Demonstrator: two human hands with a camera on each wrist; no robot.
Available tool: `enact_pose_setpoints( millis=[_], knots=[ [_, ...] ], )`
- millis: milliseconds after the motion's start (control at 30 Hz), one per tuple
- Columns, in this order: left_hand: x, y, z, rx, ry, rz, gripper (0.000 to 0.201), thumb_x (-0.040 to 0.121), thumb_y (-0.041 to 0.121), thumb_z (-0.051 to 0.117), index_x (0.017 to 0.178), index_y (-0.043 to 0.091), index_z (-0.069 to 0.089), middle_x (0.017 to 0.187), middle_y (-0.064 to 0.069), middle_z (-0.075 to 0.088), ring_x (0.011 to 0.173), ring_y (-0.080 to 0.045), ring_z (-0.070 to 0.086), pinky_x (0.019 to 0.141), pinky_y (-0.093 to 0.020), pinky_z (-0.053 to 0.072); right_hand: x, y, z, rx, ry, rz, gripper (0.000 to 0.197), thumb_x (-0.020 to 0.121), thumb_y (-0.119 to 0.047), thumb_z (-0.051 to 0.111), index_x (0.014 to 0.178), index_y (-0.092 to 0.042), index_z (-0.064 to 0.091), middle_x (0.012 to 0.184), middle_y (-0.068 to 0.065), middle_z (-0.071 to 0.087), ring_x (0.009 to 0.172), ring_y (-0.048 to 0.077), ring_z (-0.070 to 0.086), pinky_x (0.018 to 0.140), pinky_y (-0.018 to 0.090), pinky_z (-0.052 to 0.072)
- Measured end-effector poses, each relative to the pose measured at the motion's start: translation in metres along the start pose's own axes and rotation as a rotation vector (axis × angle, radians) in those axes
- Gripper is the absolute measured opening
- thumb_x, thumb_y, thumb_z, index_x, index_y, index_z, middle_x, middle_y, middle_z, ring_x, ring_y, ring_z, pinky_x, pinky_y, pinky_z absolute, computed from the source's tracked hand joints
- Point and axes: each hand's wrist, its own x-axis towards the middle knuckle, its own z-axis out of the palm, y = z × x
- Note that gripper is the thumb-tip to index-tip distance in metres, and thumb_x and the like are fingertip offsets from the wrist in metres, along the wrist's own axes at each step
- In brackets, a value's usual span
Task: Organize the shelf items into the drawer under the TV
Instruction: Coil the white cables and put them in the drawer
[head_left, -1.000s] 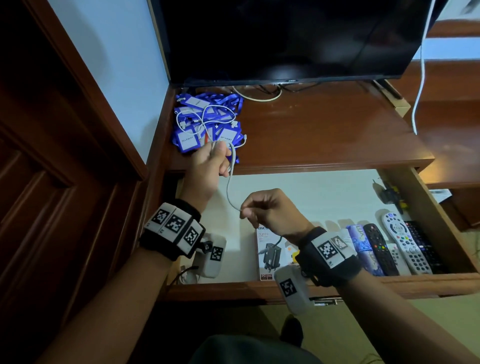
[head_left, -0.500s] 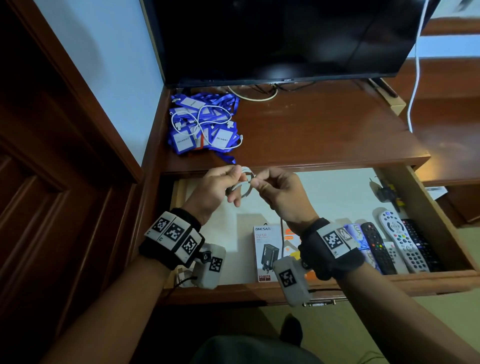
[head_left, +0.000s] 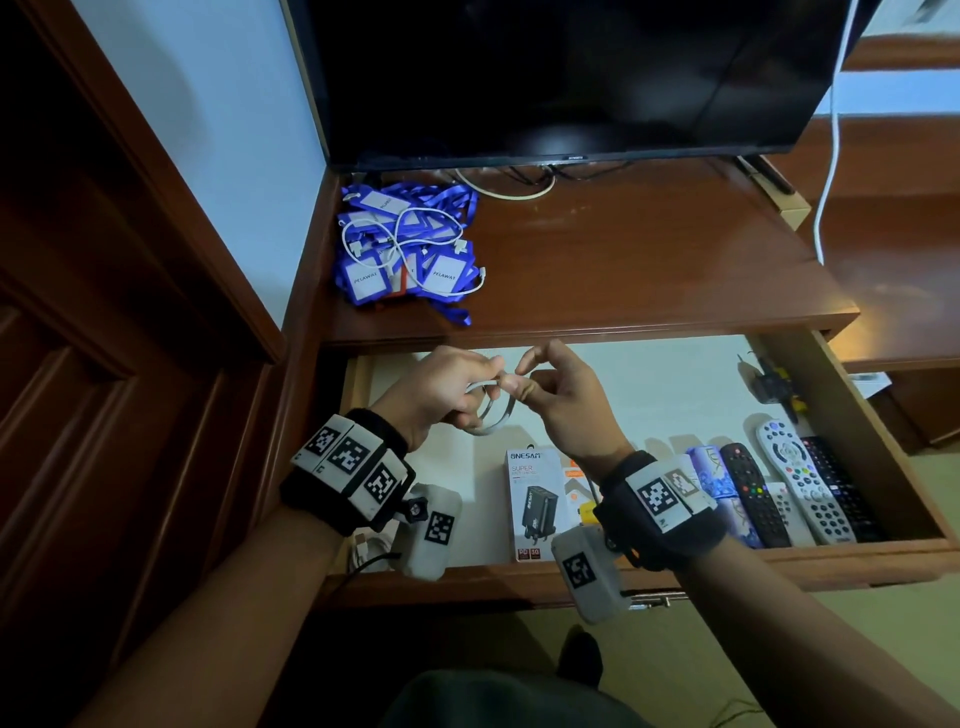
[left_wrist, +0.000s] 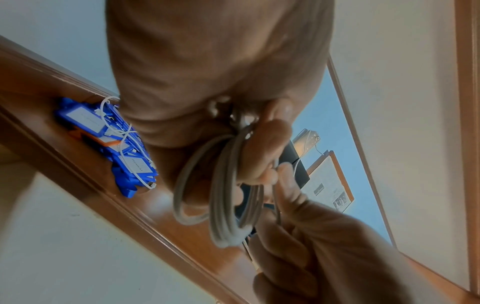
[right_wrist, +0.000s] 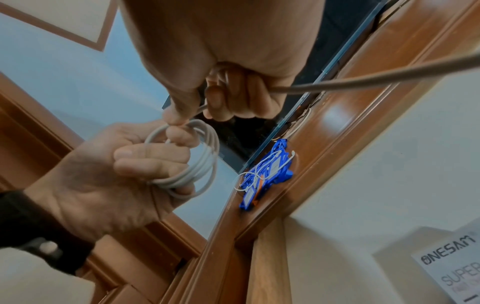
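Note:
A white cable (head_left: 493, 415) is wound into several loops, and my left hand (head_left: 447, 384) grips the coil (right_wrist: 197, 160) above the open drawer (head_left: 779, 566). My right hand (head_left: 561, 400) meets it from the right and pinches the cable's loose run (right_wrist: 363, 82) between thumb and fingers. The coil (left_wrist: 226, 195) hangs below my left fingers. On the shelf (head_left: 649, 260) under the TV lies a pile of blue lanyards with name tags (head_left: 405, 249), and loose white cables (head_left: 415, 234) lie tangled on top.
The drawer holds a charger box (head_left: 535, 499), several remotes (head_left: 800, 483) at the right and a small white item (head_left: 369, 545) at the front left. The TV (head_left: 571, 78) overhangs the shelf. A white cord (head_left: 831, 156) hangs at the right. A wooden door (head_left: 104, 415) stands at the left.
My left hand came down from the lanyard pile to meet the right hand over the drawer. The cable that stretched between them is now wound into loops.

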Motion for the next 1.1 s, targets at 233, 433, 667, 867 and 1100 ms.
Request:
enact_pose_setpoints(
  millis=[233, 433, 667, 867, 1100],
  knots=[
    [-0.006, 0.002, -0.002, -0.103, -0.072, -0.047, 0.039, 0.098, 0.033, 0.046, 0.068, 0.009, 0.048, 0.041, 0.007, 0.024, 0.042, -0.012, 0.024, 0.061, -0.028, 0.034, -0.002, -0.006, 0.007, -0.092, -0.038, -0.03, 0.02, 0.091, -0.026, 0.062, 0.085, -0.011, 0.049, 0.053, 0.008, 0.044, 0.049, 0.015, 0.032, 0.05, 0.027, 0.026],
    [-0.009, 0.004, -0.008, -0.328, -0.07, -0.022, 0.038, 0.096, 0.022, 0.047, 0.059, 0.016, 0.038, 0.043, 0.007, 0.02, 0.042, -0.011, 0.017, 0.062, -0.029, 0.033, -0.005, -0.004, 0.009, -0.075, -0.109, 0.041, 0.031, 0.089, -0.044, 0.055, 0.076, -0.016, 0.049, 0.054, -0.009, 0.037, 0.056, 0.015, 0.031, 0.058, 0.031, 0.028],
    [-0.007, 0.007, -0.005, -0.364, 0.075, 0.074, 0.043, 0.096, 0.025, 0.052, 0.059, 0.018, 0.03, 0.044, 0.005, 0.019, 0.045, -0.017, 0.019, 0.053, -0.023, 0.035, -0.003, -0.012, 0.016, 0.079, -0.154, 0.021, 0.022, 0.097, -0.024, 0.049, 0.08, -0.012, 0.056, 0.055, -0.012, 0.038, 0.05, 0.007, 0.03, 0.054, 0.024, 0.027],
    [-0.005, -0.004, -0.001, -0.119, 0.246, 0.178, 0.03, 0.099, 0.03, 0.047, 0.084, 0.011, 0.063, 0.057, 0.001, 0.043, 0.068, -0.019, 0.044, 0.064, -0.024, 0.035, 0.003, -0.013, 0.012, -0.043, -0.087, 0.023, 0.025, 0.099, -0.014, 0.048, 0.074, -0.01, 0.05, 0.059, -0.005, 0.045, 0.054, 0.01, 0.038, 0.058, 0.027, 0.032],
    [-0.015, -0.006, -0.016, -0.125, 0.083, 0.086, 0.016, 0.094, 0.015, 0.056, 0.087, 0.009, 0.069, 0.07, -0.005, 0.069, 0.085, -0.028, 0.064, 0.062, -0.026, 0.044, 0.005, -0.011, 0.002, -0.027, -0.075, 0.053, 0.023, 0.096, -0.012, 0.054, 0.073, -0.008, 0.053, 0.055, -0.004, 0.039, 0.05, 0.008, 0.035, 0.053, 0.02, 0.03]
  ],
)
